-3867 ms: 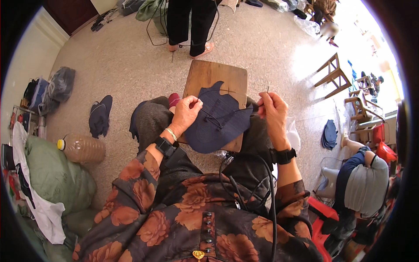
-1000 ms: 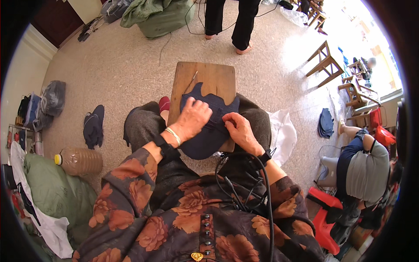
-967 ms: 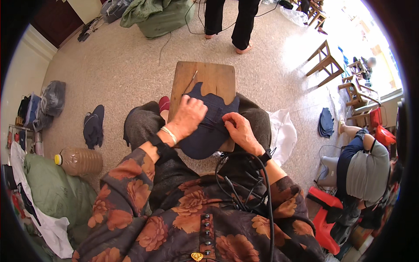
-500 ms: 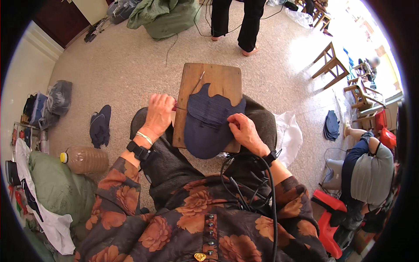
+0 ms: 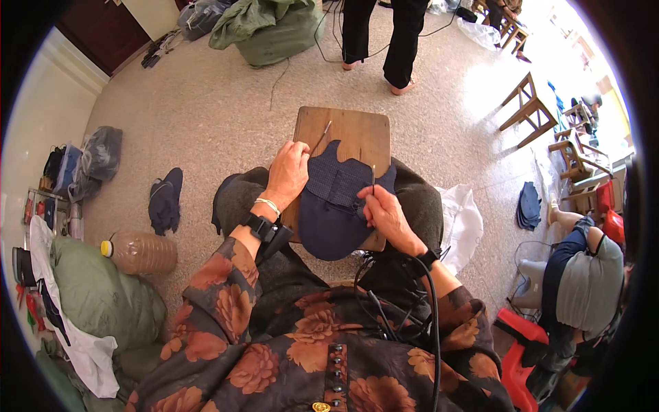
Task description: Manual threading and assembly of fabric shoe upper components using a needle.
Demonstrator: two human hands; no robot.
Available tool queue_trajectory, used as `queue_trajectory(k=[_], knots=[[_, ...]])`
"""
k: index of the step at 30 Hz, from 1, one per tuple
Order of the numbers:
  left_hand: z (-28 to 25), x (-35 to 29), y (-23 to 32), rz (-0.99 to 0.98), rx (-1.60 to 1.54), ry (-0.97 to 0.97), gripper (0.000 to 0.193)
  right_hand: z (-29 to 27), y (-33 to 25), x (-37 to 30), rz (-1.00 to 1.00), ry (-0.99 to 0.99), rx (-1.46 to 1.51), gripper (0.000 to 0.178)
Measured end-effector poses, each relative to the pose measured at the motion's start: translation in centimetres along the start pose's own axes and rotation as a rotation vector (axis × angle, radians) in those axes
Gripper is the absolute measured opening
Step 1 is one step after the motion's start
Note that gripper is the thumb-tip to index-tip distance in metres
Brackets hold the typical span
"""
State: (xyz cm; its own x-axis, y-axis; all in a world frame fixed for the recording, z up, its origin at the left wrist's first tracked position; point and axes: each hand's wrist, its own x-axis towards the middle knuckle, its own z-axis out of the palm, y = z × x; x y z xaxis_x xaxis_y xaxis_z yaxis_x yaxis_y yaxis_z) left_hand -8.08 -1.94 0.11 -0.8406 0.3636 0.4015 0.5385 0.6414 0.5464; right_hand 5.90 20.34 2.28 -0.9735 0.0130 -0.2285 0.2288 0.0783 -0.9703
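A dark blue cut fabric piece (image 5: 334, 230) lies on a wooden board (image 5: 364, 123) over my lap. Its lower end is rounded, its top runs out in points, and the upper part has a fine woven-looking texture. At the upper left edge of the fabric, my left hand (image 5: 288, 169) has its fingers closed; what they pinch is hidden. My right hand (image 5: 386, 214) rests on the fabric's right side, gripping a slim pointed tool (image 5: 374, 173) with its tip up. Another thin stick-like tool (image 5: 326, 130) lies on the board by my left fingers.
Similar dark blue pieces lie on the floor to the left (image 5: 165, 202) and right (image 5: 528, 206). A plastic jug (image 5: 141, 251) and a green bundle (image 5: 96, 285) are at left. Black cables (image 5: 434, 309) hang by my right forearm. A person stands ahead; wooden stools (image 5: 528, 110) are at right.
My left hand has moved from the board's left side to the fabric's upper left edge. A slim tool now shows upright in my right hand. The view has shifted slightly.
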Motion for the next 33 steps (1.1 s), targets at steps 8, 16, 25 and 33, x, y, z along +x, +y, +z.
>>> queue_trajectory(k=[8, 16, 25, 33], knots=[[3.3, 1.4, -1.5, -0.246, 0.063, -0.077, 0.012, -1.1, 1.2, 0.2, 0.052, -0.048, -0.023, 0.029], [0.3, -0.4, -2.3, -0.081, -0.167, 0.044, 0.004, -1.5, 1.1, 0.9, 0.072, -0.008, -0.008, 0.029], [-4.2, -4.8, 1.0, 0.000, -0.253, -0.393, 0.020, -0.9, 1.1, 0.7, 0.014, 0.006, -0.256, 0.026], [-3.2, -6.6, 3.7, -0.002, -0.075, -0.316, 0.014, 0.5, 0.4, 0.5, -0.250, -0.011, -0.530, 0.019]])
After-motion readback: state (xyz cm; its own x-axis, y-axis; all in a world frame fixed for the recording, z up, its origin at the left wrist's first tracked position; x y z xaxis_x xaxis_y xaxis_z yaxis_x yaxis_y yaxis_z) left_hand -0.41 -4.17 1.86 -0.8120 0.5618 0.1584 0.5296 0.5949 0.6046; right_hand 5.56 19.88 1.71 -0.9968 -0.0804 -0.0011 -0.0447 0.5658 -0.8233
